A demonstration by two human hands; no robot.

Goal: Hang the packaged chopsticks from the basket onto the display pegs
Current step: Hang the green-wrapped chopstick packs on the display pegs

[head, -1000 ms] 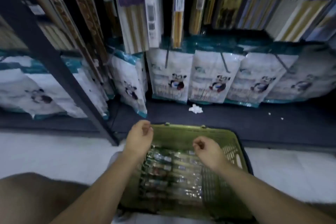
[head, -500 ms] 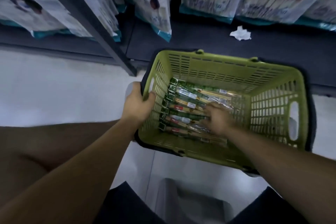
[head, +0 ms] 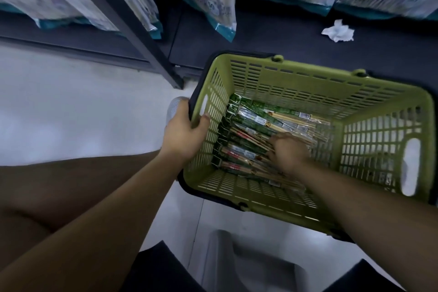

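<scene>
Left hand moved onto rim of green slatted plastic basket, gripping it. Right hand dropped onto clear-wrapped chopstick packs; grasp unclear, blurred.

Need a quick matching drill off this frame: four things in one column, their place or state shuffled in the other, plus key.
Column A
1. left hand
2. right hand
3. crumpled white paper
4. packaged chopsticks

Column B
a. lies on the dark bottom shelf
b. lie in the bottom of the green basket
c. grips the basket's rim
d. reaches into the basket, onto the packs

Pairs: 1-c, 2-d, 3-a, 4-b
</scene>
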